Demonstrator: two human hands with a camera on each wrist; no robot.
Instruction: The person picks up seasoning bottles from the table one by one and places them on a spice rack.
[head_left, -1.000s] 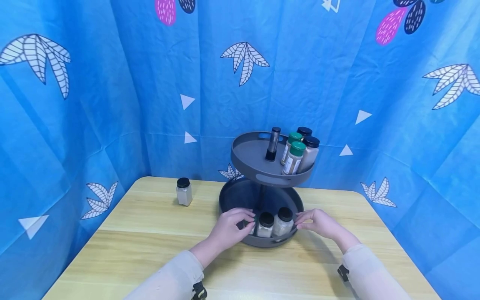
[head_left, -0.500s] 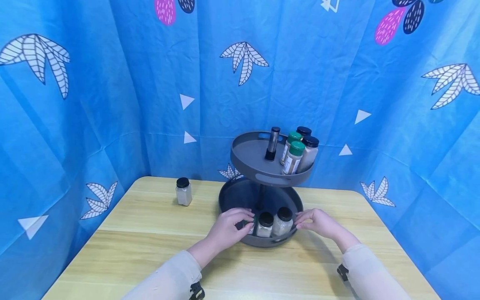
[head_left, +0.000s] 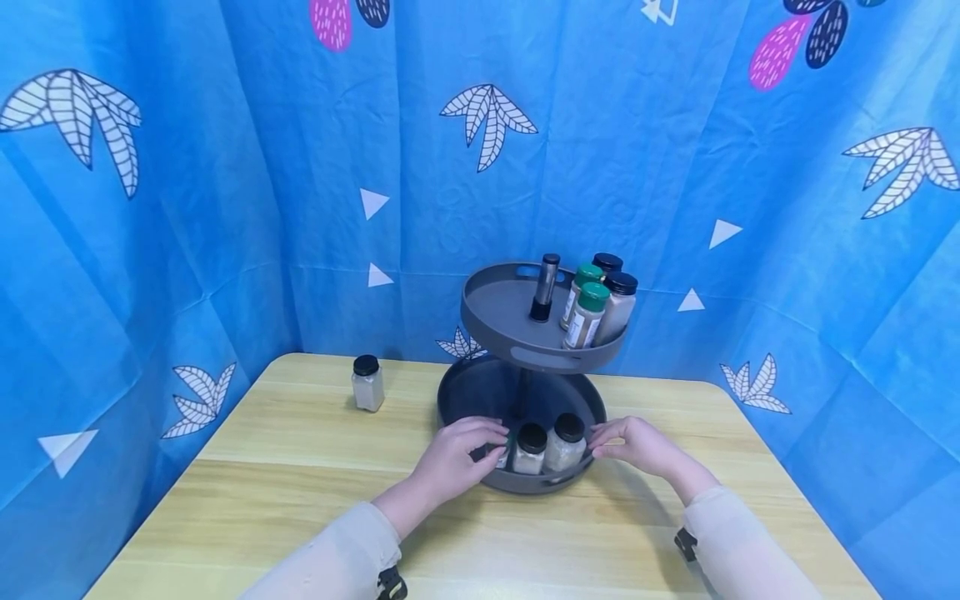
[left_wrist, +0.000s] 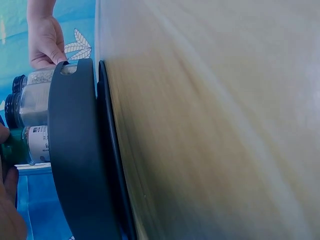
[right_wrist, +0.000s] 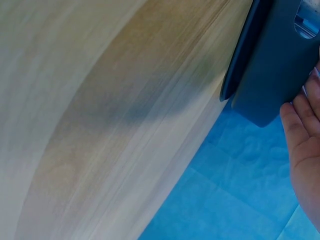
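My left hand (head_left: 459,454) pinches the green lid (left_wrist: 15,146) of a spice bottle (left_wrist: 38,143) standing at the front left of the lower tray (head_left: 459,396) of a dark grey two-tier turntable. Fingers hide most of that bottle in the head view. Beside it stand two clear jars with black lids, a smaller jar (head_left: 529,461) holding pale contents and a larger jar (head_left: 564,454). At the tray's right side my right hand (head_left: 637,442) holds the rim between thumb and fingers; in the right wrist view its fingertips (right_wrist: 289,111) lie against the wall.
On the upper tray (head_left: 491,312) stand a slim black-capped grinder (head_left: 547,289), two green-lidded bottles (head_left: 583,327) and two black-lidded jars (head_left: 618,310). Another black-lidded jar (head_left: 368,388) sits at the back left of the wooden table (head_left: 300,492). A blue patterned curtain (head_left: 420,183) surrounds the table.
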